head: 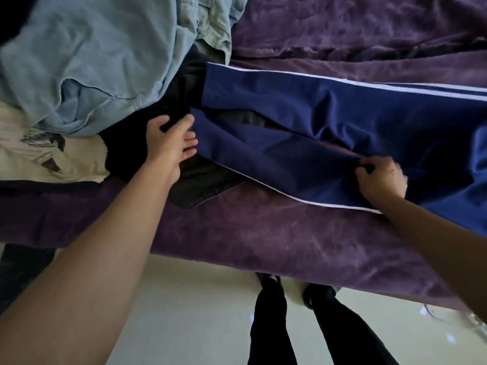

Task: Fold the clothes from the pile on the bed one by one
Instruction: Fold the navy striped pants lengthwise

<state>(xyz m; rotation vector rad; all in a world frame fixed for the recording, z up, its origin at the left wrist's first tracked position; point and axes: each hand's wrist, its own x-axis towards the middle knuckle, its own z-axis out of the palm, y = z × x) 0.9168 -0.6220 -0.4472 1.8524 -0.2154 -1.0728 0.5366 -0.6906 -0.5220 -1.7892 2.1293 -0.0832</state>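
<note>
Two hands (171, 139) (380, 180) on navy trousers (329, 119)

The navy track pants (342, 122) run off the right edge. The right hand (380, 180) is motion-blurred. A black garment (123, 148) lies mostly buried under other clothes.

On the bed (263, 233), the track pants (342, 122) stretch from the middle off to the right, their left end lying over another garment (208, 188), while left of them the sweatshirt (92, 61) tops the pile, jeans (210, 22) behind it, a printed T-shirt (52, 156) before it.
</note>
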